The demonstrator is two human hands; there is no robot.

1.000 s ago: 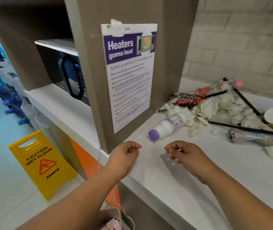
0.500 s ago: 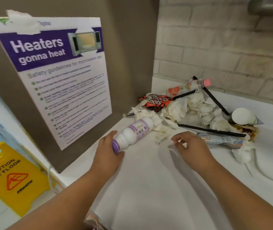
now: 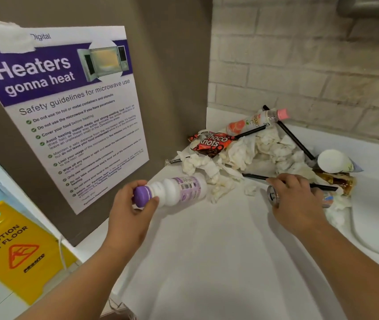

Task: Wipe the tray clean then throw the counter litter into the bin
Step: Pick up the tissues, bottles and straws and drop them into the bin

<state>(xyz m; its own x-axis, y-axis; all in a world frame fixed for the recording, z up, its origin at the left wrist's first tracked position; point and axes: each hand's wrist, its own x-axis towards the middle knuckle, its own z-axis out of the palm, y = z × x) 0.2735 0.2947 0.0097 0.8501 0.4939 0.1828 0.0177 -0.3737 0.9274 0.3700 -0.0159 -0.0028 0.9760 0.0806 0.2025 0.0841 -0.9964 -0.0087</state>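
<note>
White counter [image 3: 207,250] runs from the bottom of the view up to a brick wall [image 3: 310,65], and the litter lies heaped in its far corner. The left hand [image 3: 128,215] has its fingers and thumb closed around the purple cap end of a white bottle [image 3: 179,190] with a lilac label; the bottle lies almost level, its base pointing toward the heap and just beside some crumpled tissues [image 3: 253,151]. The right hand [image 3: 299,204] rests palm down with its fingers curled over a can [image 3: 273,196] that lies on its side, the metal end facing the camera; most of the can is hidden under the hand, so how tight the grip is cannot be told. A black straw [image 3: 255,177] runs under the fingertips of that hand.

Behind the hands, the tissues spread across the corner. On their left edge sits a red snack wrapper [image 3: 211,143]. A clear bottle with a pink cap [image 3: 257,121] lies tilted at the back, touching a 2nd black straw [image 3: 296,139] that slants down to the right. Near the right side of the heap a paper cup [image 3: 336,161] lies on its side with its white bottom facing the camera, and just below it is a brown, shiny wrapper [image 3: 338,181].

A microwave safety poster [image 3: 68,112] is taped to the brown panel on the left. A yellow wet-floor sign [image 3: 15,250] stands on the floor below. No tray or bin can be made out.
</note>
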